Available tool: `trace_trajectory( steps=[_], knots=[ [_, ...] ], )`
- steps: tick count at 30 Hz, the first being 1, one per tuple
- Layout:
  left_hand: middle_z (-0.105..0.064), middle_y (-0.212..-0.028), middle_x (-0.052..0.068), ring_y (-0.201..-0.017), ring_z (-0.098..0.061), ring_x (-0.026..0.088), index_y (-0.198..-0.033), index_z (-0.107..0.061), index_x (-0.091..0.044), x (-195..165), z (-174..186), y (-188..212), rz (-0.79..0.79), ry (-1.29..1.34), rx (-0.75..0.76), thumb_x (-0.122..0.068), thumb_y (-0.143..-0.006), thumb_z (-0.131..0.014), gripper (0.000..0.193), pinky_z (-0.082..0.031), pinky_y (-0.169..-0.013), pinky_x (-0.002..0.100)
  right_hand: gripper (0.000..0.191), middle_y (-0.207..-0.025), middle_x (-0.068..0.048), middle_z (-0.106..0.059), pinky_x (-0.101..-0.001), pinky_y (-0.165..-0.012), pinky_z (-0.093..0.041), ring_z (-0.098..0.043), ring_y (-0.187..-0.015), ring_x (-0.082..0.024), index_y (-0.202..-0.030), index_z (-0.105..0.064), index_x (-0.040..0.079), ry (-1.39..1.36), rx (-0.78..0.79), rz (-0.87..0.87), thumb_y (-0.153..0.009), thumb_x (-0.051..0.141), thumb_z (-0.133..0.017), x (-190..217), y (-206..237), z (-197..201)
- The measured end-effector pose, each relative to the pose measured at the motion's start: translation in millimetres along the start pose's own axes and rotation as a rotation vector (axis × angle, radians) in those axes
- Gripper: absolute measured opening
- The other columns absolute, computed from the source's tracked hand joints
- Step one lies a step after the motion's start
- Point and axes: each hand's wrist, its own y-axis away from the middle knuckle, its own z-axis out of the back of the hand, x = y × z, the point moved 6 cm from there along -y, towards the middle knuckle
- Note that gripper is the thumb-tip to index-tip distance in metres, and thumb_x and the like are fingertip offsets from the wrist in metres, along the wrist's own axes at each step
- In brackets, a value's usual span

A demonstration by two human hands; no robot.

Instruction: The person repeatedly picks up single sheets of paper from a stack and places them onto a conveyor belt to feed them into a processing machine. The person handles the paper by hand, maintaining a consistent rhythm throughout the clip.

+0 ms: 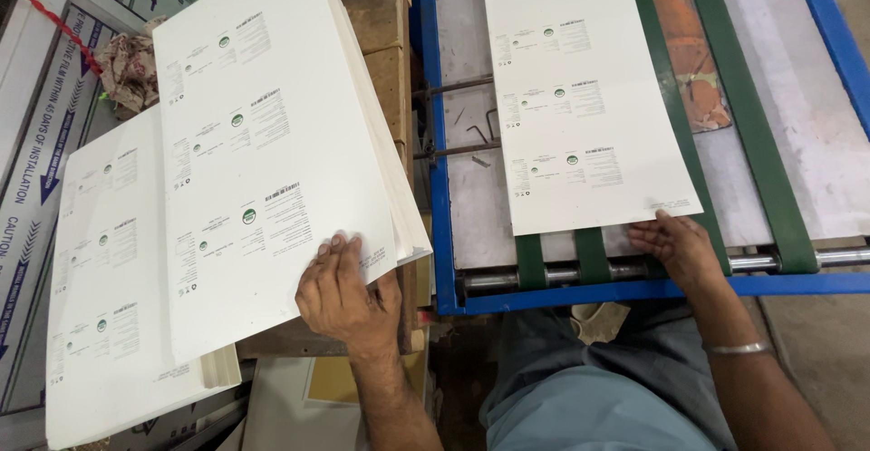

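Seen from above, a thick sheaf of printed white sheets (272, 152) is gripped at its lower corner by the left hand (343, 290), fingers curled over the top and thumb tucked beneath — a hold that keeps the sheaf tilted up off the stack of printed sheets (100, 306) lying flat below it at the left. The lifted sheaf is held fanned at its right edge, apparently so that single sheets can be separated. To the right, one printed sheet (580, 97) is laid lengthwise on the blue-framed feed table (444, 233), across green belts (752, 125) that run toward a steel roller (634, 271) at the near end. Its lower right corner is pressed down by the right hand (678, 244), fingers spread flat and grasping nothing — seemingly to square the sheet against the belts. A metal bangle (739, 349) is worn on that wrist. Between stack and table, wooden blocks (381, 25) are piled, and a crumpled rag (131, 70) is lodged behind the sheets beside white panels with arrow markings (45, 125). No container is visible; the paper is kept in open piles only.
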Motion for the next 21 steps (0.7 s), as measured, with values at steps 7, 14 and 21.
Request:
trace_trajectory(
  steps=[7, 14, 21],
  knots=[
    [-0.074, -0.111, 0.003, -0.111, -0.067, 0.022, -0.112, -0.073, -0.011, 1, 0, 1, -0.003, -0.005, -0.005, -0.053, -0.107, -0.051, 0.048, -0.051, -0.100, 0.042, 0.035, -0.113, -0.020, -0.067, -0.0402, -0.088, -0.059, -0.070, -0.100, -0.029, -0.130, -0.055, -0.005, 0.029, -0.052, 0.067, -0.109, 0.022, -0.049, -19, 29, 20],
    [-0.074, -0.112, 0.004, -0.111, -0.067, 0.023, -0.113, -0.074, -0.011, 2, 0, 1, 0.002, 0.004, 0.033, -0.052, -0.108, -0.055, 0.046, -0.051, -0.101, 0.042, 0.022, -0.096, -0.012, -0.071, -0.0330, -0.075, -0.059, -0.070, -0.084, -0.021, -0.116, -0.065, 0.000, -0.018, -0.061, 0.255, -0.111, 0.020, -0.057, -34, 43, 34],
    [-0.074, -0.114, 0.004, -0.112, -0.066, 0.024, -0.115, -0.073, -0.010, -2, 4, -7, 0.008, 0.014, 0.055, -0.049, -0.107, -0.055, 0.043, -0.050, -0.101, 0.042, 0.021, -0.093, -0.011, -0.070, -0.0313, -0.071, -0.058, -0.069, -0.079, -0.019, -0.113, -0.067, 0.001, -0.050, -0.040, 0.286, -0.112, 0.020, -0.058, -35, 41, 30]
  ],
)
